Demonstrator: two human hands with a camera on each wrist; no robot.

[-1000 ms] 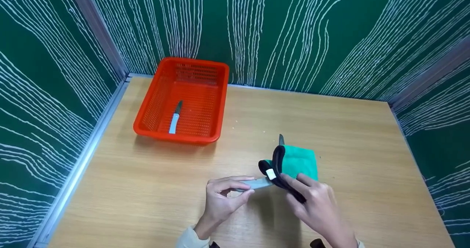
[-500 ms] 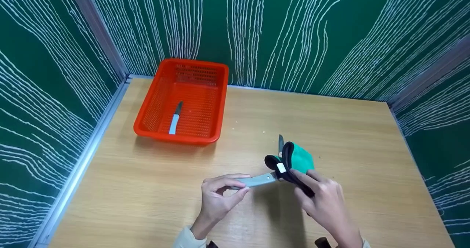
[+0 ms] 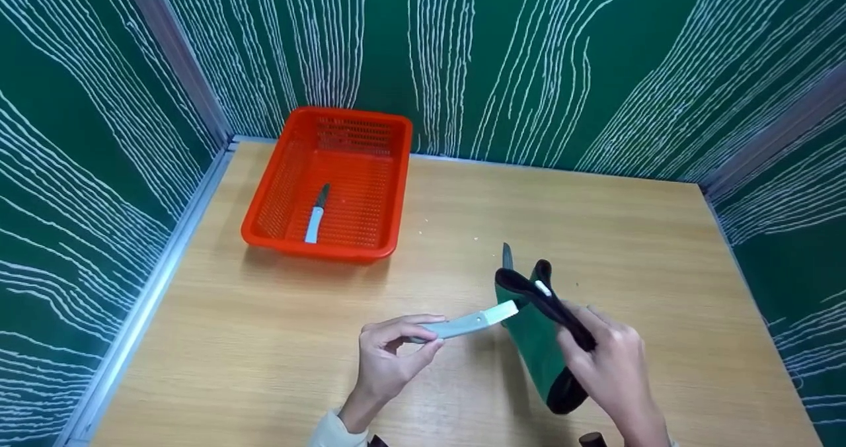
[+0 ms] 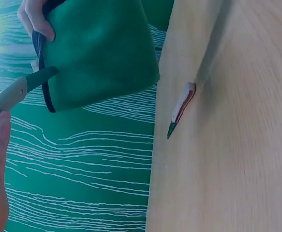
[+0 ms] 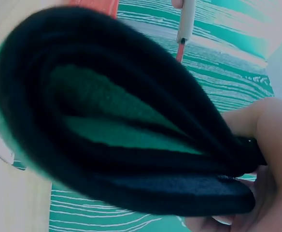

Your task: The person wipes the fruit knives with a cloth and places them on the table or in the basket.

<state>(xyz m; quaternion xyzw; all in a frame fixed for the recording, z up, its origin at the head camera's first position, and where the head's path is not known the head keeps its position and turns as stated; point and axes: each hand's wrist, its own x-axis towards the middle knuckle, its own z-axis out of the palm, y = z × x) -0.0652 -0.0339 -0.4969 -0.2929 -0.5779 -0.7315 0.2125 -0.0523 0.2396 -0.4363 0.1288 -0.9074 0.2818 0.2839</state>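
Observation:
Between thumb and fingers, my left hand [image 3: 393, 361] pinches the grey handle of a small knife [image 3: 459, 326], its short blade pointing right. My right hand [image 3: 611, 361] grips a folded green cloth [image 3: 532, 341] by its black edging, near a small white tag [image 3: 542, 288]. The blade's tip overlaps the cloth in the head view and in the left wrist view. Seen from the right wrist, the cloth's black edge [image 5: 107, 38] forms a loop with green inside. On the table behind the cloth lies another knife [image 4: 182, 104], mostly hidden from the head camera.
At the back left stands a red perforated basket [image 3: 317, 252], with a light-handled knife [image 3: 314, 223] inside. Green walls with white wavy lines [image 3: 443, 63] border the wooden table [image 3: 595, 229]. A few tiny specks lie on the wood near the basket.
The cloth has moved right and turned, so its green side now hangs toward me. More of the knife's blade shows, catching light. My left hand has shifted slightly left.

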